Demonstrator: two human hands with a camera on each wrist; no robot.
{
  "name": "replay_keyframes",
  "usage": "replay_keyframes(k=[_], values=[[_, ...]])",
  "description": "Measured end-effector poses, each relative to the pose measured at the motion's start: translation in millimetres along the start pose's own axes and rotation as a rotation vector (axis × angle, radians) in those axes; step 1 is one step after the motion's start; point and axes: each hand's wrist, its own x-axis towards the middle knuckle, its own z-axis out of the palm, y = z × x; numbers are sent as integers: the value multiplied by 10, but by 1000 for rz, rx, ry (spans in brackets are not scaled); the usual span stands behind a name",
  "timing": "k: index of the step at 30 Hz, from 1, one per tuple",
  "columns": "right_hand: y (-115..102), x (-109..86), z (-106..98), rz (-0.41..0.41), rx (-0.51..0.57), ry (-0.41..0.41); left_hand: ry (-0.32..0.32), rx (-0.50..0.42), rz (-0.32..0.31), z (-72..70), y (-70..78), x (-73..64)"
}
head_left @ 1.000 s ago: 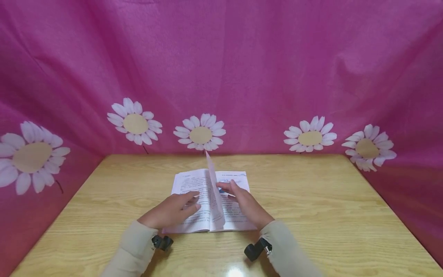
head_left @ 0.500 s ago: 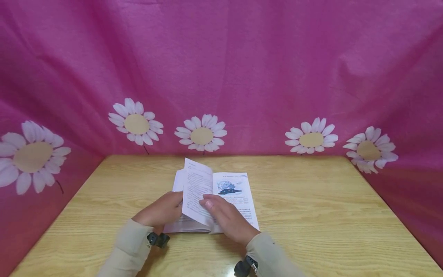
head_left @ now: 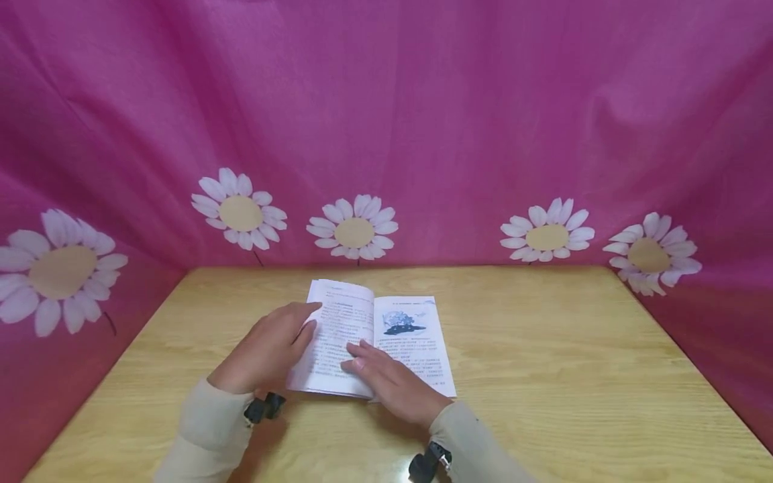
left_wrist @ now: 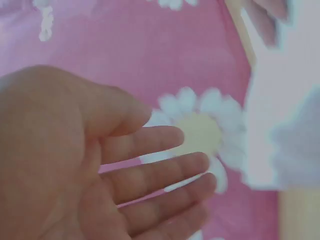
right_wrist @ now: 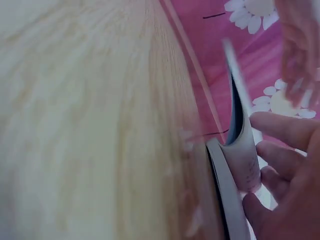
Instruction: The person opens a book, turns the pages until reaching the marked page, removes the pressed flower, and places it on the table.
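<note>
An open book lies on the wooden table, with printed text on both pages and a blue picture on its right page. Beside the outer edge of the left page is my left hand; the left wrist view shows its fingers extended and holding nothing, apart from the blurred white book. My right hand rests with extended fingers on the lower inner part of the book near the spine. In the right wrist view the left part of the book curves up from the table, beside the right hand's fingers.
The wooden table stretches to both sides of the book. Behind and around it hangs a pink cloth with large white daisies. A black wrist mount sits at the left sleeve and another black mount at the right sleeve.
The raised leaf has gone over to the left and now lies with the left pages. My left hand drew back leftward from beneath it; my right hand came to the spine.
</note>
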Motion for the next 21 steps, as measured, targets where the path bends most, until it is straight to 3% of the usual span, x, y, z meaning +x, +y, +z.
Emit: replay_keyframes(k=[2,5,8,13,21], values=[[9,5,2,4,-17,-16,22,8,78,42,116,-7],[35,20,17,-20,-18,-29,-13,-16,202,199,254,15],[67,50,40,-116,-54,-25,-54,-47,293,400,290,60],[105,81,65,-252,-114,-17,-90,-74,293,617,229,123],[114,58,12,-271,-171,-57,-74,-88,290,686,156,179]])
